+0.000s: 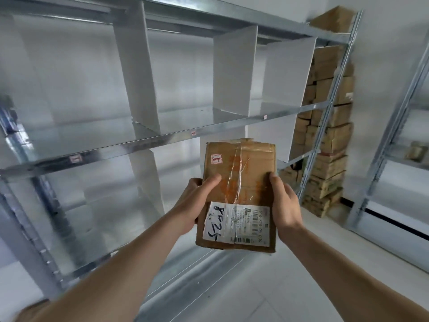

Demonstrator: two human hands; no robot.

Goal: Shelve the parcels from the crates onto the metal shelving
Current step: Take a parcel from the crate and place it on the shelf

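- A flat brown cardboard parcel (239, 194) was held up in mid-air w/ both hands, roughly centre frame, just in front of the metal shelving (162, 133) and not touching any shelf.
- Left hand (197, 201) was wrapped round the parcel's left edge at about 9 o'clock: thumb laid across the top face, fingers curled under and out of sight.
- Right hand (284, 203) was clamped on the right edge at about 3 o'clock, thumb on top near the edge, rest of the fingers hidden behind the box.
- Parcel was sealed w/ clear tape down the middle; a white shipping label (236, 223) w/ black handwritten digits was stuck on the near end, and a small red-bordered sticker (216, 158) sat at approx 11 o'clock on the top face.
- Shelving was split into bays by white divider panels (234, 73); small red tags were seen along the front lip of the middle shelf.
- At 2 o'clock, past the far upright, a tall stack of brown cartons (329, 135) was piled against the wall.
- At 3 o'clock a second metal rack (394, 117) was partly in view, w/ a small blurry box on one shelf; can't tell what it was.
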